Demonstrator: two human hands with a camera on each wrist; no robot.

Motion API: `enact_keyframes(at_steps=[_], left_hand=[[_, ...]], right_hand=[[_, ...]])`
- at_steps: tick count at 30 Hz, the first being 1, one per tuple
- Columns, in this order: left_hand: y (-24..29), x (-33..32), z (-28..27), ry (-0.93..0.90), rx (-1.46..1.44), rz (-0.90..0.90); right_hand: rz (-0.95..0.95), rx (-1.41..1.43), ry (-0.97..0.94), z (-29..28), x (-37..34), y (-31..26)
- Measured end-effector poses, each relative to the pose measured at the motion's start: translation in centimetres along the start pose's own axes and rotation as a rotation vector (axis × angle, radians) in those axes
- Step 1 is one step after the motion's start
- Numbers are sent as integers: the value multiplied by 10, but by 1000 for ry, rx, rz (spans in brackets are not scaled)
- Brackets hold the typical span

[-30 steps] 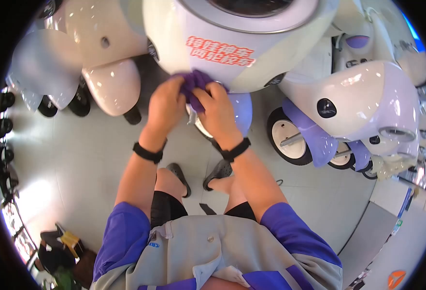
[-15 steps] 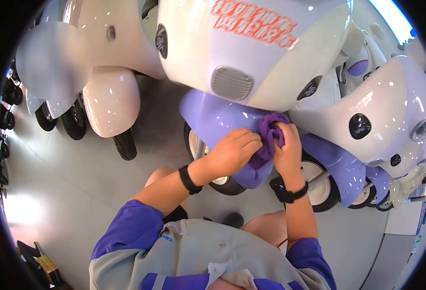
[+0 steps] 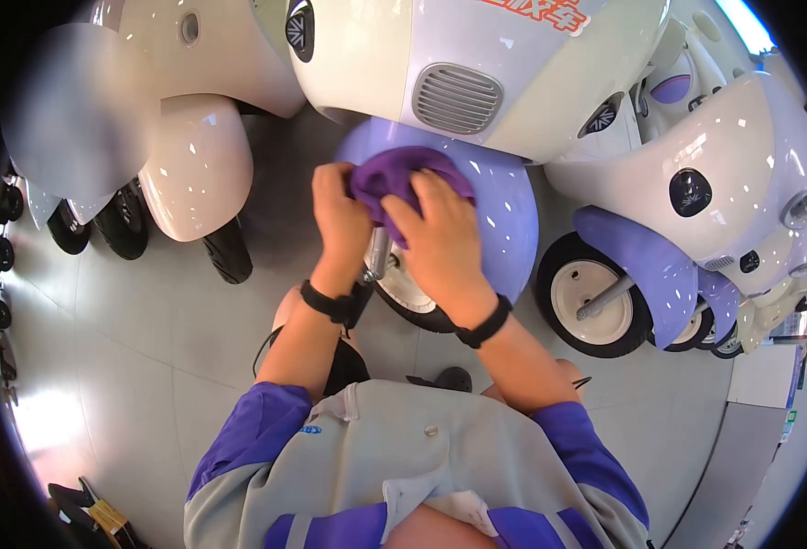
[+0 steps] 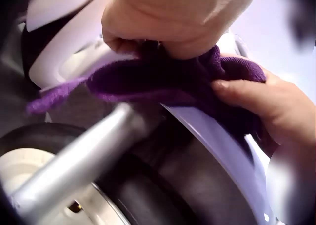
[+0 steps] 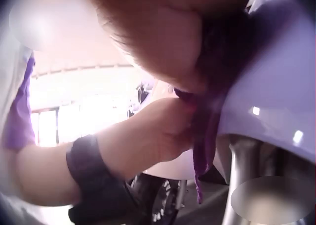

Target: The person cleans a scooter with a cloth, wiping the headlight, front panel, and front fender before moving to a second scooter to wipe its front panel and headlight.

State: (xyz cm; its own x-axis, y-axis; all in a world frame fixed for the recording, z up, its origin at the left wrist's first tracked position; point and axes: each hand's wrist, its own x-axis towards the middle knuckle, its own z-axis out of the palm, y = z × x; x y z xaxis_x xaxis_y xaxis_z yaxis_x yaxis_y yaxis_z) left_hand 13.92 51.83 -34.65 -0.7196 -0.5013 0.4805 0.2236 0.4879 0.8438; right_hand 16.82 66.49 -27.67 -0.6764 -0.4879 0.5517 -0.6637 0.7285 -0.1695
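A bunched purple cloth (image 3: 394,174) lies on the lilac front fender (image 3: 509,215) of the middle scooter, under its grille. The left hand (image 3: 341,220) grips the cloth's left side; the right hand (image 3: 445,238) has its fingers curled into the cloth on the right. In the left wrist view, the right hand's thumb presses on the cloth (image 4: 197,81) near the fender edge (image 4: 217,151), above a silver fork tube (image 4: 79,161). A strip of cloth (image 5: 202,151) hangs beside the fender in the right wrist view. Both wrists wear black bands.
The scooter's white body with a grille (image 3: 458,98) is above the hands. Another scooter with a lilac fender (image 3: 637,265) and spoked-looking wheel (image 3: 594,297) stands right; a pale pink fender (image 3: 198,174) stands left. Grey tiled floor (image 3: 138,366) lies below.
The hands and cloth have moved from the fender's right side to its upper left part. The view has shifted, and the cloth looks more spread under the hands.
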Motion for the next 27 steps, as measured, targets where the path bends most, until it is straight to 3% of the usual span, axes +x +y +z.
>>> enact_keyframes(at_steps=[2, 5, 9, 10, 12, 15, 17, 20, 22, 24, 27], left_hand=[[33, -17, 7, -102, 14, 242], [70, -44, 23, -322, -94, 464], [89, -44, 30, -420, -27, 617], [88, -40, 32, -420, -24, 646], [75, -34, 31, -405, -52, 553], [65, -11, 19, -303, 40, 385], [73, -3, 11, -325, 14, 338], [74, -32, 21, -411, -46, 601], [68, -67, 25, -607, -143, 793], [55, -104, 17, -726, -225, 849], [29, -121, 11, -641, -205, 890]], right_hand=[[84, -8, 89, -16, -18, 15], [261, -79, 210, -36, -67, 52], [889, 659, 266, -48, -90, 84], [863, 470, 210, -49, -83, 75], [394, 158, 180, -44, -66, 67], [104, 170, 66, -56, -13, 62], [207, 250, 63, -52, -9, 80], [335, 178, 186, -53, -60, 90], [291, 59, 340, -33, -123, 90], [390, 12, 267, -24, -170, 61], [362, -59, 204, -21, -177, 36]])
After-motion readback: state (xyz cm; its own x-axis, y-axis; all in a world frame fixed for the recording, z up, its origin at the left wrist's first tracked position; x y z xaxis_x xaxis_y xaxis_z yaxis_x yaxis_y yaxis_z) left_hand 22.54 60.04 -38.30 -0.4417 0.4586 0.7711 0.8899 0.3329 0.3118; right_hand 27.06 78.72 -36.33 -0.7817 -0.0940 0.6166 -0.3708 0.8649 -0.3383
